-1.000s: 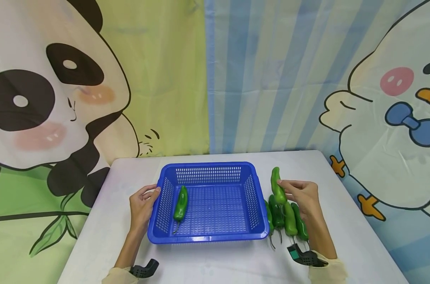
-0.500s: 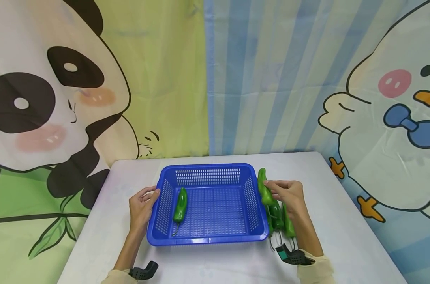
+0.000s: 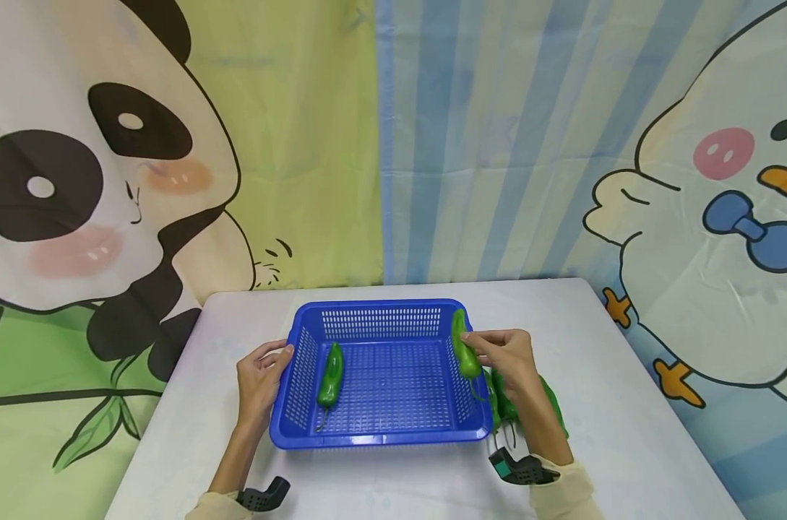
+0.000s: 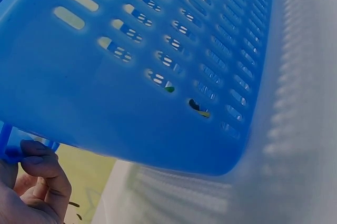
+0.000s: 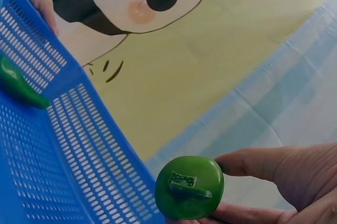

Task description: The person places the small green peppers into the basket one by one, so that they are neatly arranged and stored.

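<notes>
A blue plastic basket (image 3: 383, 437) stands on the white table, its left rim pinched between the thumb and fingers of my left hand (image 3: 258, 379). In the left wrist view, the curled fingers (image 4: 50, 182) grip that rim beside the slotted wall. My right hand (image 3: 506, 357) pinches a green pepper (image 3: 463, 347) over the basket's right side; the right wrist view shows this pepper stem end on, between thumb and fingers. Another green pepper (image 3: 331, 375) lies inside the basket near its left wall.
Several more green peppers (image 3: 505, 408) lie on the table right of the basket, partly hidden behind my right hand and forearm. Cartoon-printed curtains (image 3: 315, 144) hang behind the table (image 3: 627, 433).
My right hand has moved left with the green pepper, from above the loose peppers to over the basket's right rim. The left hand and the basket stay nearly still.
</notes>
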### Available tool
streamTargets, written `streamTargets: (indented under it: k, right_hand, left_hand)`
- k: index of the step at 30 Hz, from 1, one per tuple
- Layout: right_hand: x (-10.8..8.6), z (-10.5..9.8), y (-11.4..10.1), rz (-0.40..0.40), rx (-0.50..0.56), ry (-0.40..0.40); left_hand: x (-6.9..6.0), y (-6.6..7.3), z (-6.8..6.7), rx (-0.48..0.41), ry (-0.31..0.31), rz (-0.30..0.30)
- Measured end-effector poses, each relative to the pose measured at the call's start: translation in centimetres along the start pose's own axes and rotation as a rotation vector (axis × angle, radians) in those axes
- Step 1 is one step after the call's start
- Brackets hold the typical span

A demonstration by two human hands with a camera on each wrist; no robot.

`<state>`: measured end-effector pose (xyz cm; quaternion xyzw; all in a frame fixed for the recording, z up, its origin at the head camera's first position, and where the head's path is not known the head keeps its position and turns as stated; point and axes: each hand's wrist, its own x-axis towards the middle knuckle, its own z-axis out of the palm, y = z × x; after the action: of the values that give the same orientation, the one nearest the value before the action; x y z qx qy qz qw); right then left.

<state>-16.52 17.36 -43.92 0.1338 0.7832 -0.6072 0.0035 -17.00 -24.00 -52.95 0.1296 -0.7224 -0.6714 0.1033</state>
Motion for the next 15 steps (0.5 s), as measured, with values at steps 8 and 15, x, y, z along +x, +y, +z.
streamTargets:
  k: [8, 15]
  right_hand:
    - [-0.1, 1.4, -0.3, -0.014, 0.026, -0.032]
    - [-0.3, 3.0, -0.7, -0.017, 0.034, -0.039]
  left_hand:
    - [-0.1, -0.1, 0.0, -0.001, 0.004, 0.006]
    - [0.0, -0.2, 0.0, -0.010, 0.003, 0.014]
